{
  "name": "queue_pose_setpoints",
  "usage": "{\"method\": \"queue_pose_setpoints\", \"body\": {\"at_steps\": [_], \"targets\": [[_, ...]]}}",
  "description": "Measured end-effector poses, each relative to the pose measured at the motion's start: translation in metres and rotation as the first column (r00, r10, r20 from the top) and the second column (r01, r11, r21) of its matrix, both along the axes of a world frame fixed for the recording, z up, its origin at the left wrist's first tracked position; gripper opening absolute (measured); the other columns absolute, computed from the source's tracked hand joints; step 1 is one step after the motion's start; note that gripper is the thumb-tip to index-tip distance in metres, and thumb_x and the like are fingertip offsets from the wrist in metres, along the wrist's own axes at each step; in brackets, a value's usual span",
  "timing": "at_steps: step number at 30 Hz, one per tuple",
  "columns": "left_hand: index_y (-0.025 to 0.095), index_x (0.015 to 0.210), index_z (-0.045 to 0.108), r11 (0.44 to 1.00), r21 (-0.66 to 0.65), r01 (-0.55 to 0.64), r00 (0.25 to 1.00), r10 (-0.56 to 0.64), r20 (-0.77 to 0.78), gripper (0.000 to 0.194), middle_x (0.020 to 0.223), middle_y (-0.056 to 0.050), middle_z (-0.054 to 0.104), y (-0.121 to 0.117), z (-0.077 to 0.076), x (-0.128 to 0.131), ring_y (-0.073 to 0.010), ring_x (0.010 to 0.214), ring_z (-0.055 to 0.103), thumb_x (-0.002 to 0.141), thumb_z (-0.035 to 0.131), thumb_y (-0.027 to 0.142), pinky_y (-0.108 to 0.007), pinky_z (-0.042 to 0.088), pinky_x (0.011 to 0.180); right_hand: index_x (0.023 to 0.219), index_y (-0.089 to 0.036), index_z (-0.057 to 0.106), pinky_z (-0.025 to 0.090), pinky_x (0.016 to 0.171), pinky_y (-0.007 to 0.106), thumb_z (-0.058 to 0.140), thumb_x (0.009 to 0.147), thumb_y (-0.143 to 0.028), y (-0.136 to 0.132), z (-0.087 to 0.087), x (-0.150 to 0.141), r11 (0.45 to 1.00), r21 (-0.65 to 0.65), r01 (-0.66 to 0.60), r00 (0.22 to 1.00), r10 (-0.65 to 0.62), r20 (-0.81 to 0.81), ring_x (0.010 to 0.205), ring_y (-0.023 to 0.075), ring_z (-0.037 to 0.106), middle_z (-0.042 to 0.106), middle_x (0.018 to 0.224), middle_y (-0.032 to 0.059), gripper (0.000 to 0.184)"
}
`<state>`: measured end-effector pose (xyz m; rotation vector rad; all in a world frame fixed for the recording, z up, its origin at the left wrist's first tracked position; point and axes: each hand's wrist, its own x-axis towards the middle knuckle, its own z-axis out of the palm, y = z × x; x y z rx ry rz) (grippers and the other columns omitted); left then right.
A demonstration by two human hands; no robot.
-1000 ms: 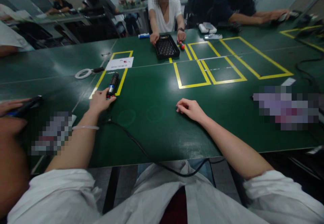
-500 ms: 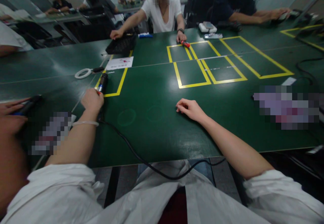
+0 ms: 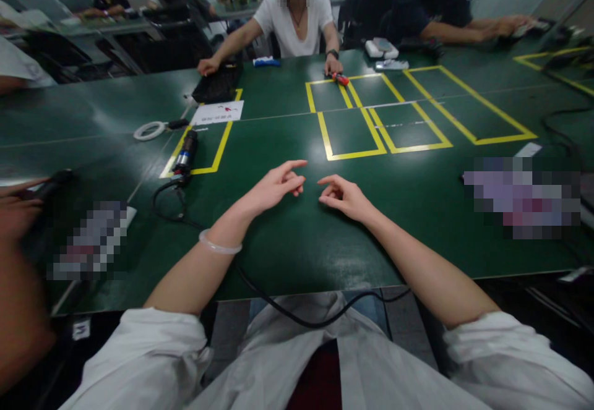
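Near the middle of the green table my left hand (image 3: 277, 186) is open and empty, its index finger pointing right and the other fingers loosely bent. A pale bangle (image 3: 220, 242) circles that wrist. Just to its right, my right hand (image 3: 344, 197) rests by the tabletop with nothing in it. Its fingers are loosely curved and apart, and a small gap separates the two hands. Left of my left hand lies a black cylindrical corded tool (image 3: 186, 149) with a silver and blue band, within a yellow taped outline. Its black cable (image 3: 278, 312) passes under my left arm.
Yellow tape rectangles (image 3: 355, 155) mark the table. Across sits a person in a white shirt (image 3: 297, 23), one hand by a black tray (image 3: 217, 84), the other near red-handled pliers (image 3: 341, 79). A white card (image 3: 218, 112) and coiled white cable (image 3: 149, 130) lie left. A co-worker's arm (image 3: 18, 286) is at left.
My left hand has let go of the black corded tool and moved right, close to my right hand. The tool now lies on the table. My right hand's fingers have loosened slightly.
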<state>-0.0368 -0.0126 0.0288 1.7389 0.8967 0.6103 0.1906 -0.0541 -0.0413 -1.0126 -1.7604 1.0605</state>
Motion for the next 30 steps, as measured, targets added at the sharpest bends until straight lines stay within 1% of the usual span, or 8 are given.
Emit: {"method": "queue_pose_setpoints", "body": {"at_steps": [2, 4, 7, 11, 14, 17, 26, 30], "targets": [[0.012, 0.151, 0.035, 0.991, -0.057, 0.119, 0.992, -0.117, 0.043, 0.071, 0.075, -0.001, 0.061, -0.01, -0.01, 0.014, -0.0121, 0.07, 0.058, 0.09, 0.061, 0.038, -0.026, 0.047, 0.07, 0.123, -0.019, 0.053, 0.044, 0.059, 0.024, 0.072, 0.081, -0.038, -0.001, 0.001, -0.001, 0.999, -0.008, -0.031, 0.998, 0.03, -0.05, 0.063, 0.0117, 0.058, 0.068, 0.083, 0.0007, 0.051], [0.011, 0.152, 0.033, 0.981, -0.105, 0.164, 0.985, -0.156, 0.079, 0.073, 0.073, 0.0, 0.06, -0.014, -0.023, 0.021, -0.0116, 0.068, 0.057, 0.091, 0.061, 0.039, -0.025, 0.046, 0.068, 0.116, -0.019, 0.055, 0.045, 0.061, 0.025, 0.068, 0.084, -0.037, -0.003, 0.002, -0.003, 0.998, -0.013, -0.065, 0.997, 0.064, -0.045, 0.065, 0.012, 0.058, 0.068, 0.084, 0.0015, 0.039], [0.011, 0.15, 0.036, 0.98, -0.155, 0.127, 0.986, -0.108, 0.126, 0.072, 0.073, 0.0, 0.06, -0.016, -0.04, 0.023, -0.0115, 0.068, 0.057, 0.09, 0.063, 0.04, -0.025, 0.045, 0.069, 0.102, -0.019, 0.058, 0.046, 0.063, 0.025, 0.063, 0.087, -0.033, -0.004, 0.003, -0.003, 0.996, 0.006, -0.088, 0.996, 0.088, 0.015, 0.067, 0.0127, 0.059, 0.068, 0.083, 0.002, 0.021], [0.012, 0.141, 0.046, 0.965, -0.255, 0.054, 0.976, 0.002, 0.216, 0.062, 0.079, -0.003, 0.063, -0.015, -0.053, 0.021, -0.0131, 0.071, 0.061, 0.091, 0.059, 0.046, -0.027, 0.049, 0.072, 0.098, -0.02, 0.057, 0.046, 0.062, 0.025, 0.064, 0.086, -0.03, -0.004, 0.003, -0.004, 0.998, 0.038, -0.052, 0.997, 0.049, 0.063, 0.066, 0.0125, 0.058, 0.067, 0.081, 0.0011, 0.018], [0.012, 0.117, 0.059, 0.955, -0.296, 0.006, 0.972, 0.065, 0.227, 0.046, 0.078, -0.004, 0.063, -0.014, -0.056, 0.02, -0.0131, 0.071, 0.062, 0.091, 0.058, 0.05, -0.027, 0.05, 0.071, 0.096, -0.02, 0.057, 0.044, 0.06, 0.024, 0.064, 0.085, -0.031, -0.004, 0.003, -0.003, 0.998, 0.069, -0.003, 0.996, -0.003, 0.094, 0.063, 0.0121, 0.056, 0.065, 0.078, 0.0, 0.017], [0.011, 0.098, 0.061, 0.952, -0.306, -0.008, 0.976, 0.074, 0.204, 0.043, 0.077, -0.006, 0.064, -0.012, -0.057, 0.019, -0.0128, 0.07, 0.062, 0.09, 0.059, 0.053, -0.027, 0.049, 0.072, 0.095, -0.02, 0.058, 0.043, 0.06, 0.024, 0.064, 0.085, -0.03, -0.003, 0.002, -0.002, 0.996, 0.089, 0.017, 0.993, -0.027, 0.119, 0.063, 0.0122, 0.055, 0.064, 0.077, -0.0003, 0.016], [0.01, 0.095, 0.062, 0.975, -0.22, 0.022, 0.992, 0.006, 0.128, 0.036, 0.082, -0.006, 0.065, -0.012, -0.056, 0.021, -0.0123, 0.075, 0.06, 0.082, 0.069, 0.044, -0.027, 0.047, 0.074, 0.097, -0.02, 0.056, 0.043, 0.06, 0.024, 0.064, 0.085, -0.029, -0.002, -0.001, -0.001, 0.996, 0.088, 0.02, 0.992, -0.031, 0.125, 0.064, 0.0118, 0.056, 0.065, 0.079, -0.0001, 0.017], [0.011, 0.096, 0.06, 0.977, -0.212, 0.021, 0.991, 0.008, 0.133, 0.035, 0.082, -0.005, 0.065, -0.013, -0.056, 0.021, -0.0122, 0.076, 0.06, 0.081, 0.07, 0.041, -0.027, 0.047, 0.075, 0.104, -0.02, 0.055, 0.044, 0.059, 0.024, 0.067, 0.083, -0.032, -0.001, -0.003, -0.002, 1.0, 0.029, -0.002, 0.998, 0.0, 0.06, 0.063, 0.011, 0.055, 0.065, 0.08, -0.0007, 0.027]]}}
